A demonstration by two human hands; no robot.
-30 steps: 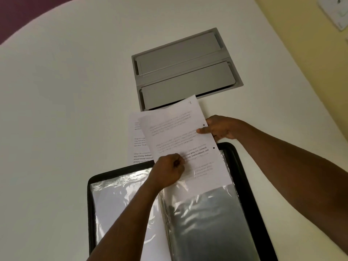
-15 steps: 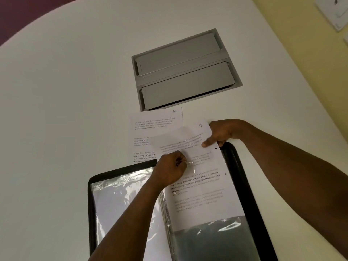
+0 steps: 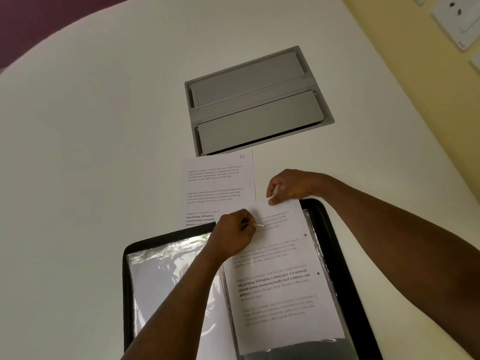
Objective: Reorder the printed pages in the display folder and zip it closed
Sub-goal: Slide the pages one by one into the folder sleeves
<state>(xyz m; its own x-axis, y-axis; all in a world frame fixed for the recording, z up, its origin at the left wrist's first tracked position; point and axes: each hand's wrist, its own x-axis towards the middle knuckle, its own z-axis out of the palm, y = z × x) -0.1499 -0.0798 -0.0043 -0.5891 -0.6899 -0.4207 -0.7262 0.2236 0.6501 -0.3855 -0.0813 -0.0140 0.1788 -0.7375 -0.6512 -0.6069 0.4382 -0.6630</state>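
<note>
The white table fills the view, with a grey hatch set into it at twelve o'clock. The black display folder lies open at six o'clock, its zip undone. A loose page marked 10 rests on the table just beyond the folder's top edge. On the folder's right half, a printed page sits most of the way down in a clear sleeve. The right hand pinches that page's top edge at one o'clock. The left hand pinches the sleeve's mouth open near the centre. My worry: push too fast and the paper buckles, or the thin plastic slips free and catches the page's corner.
</note>
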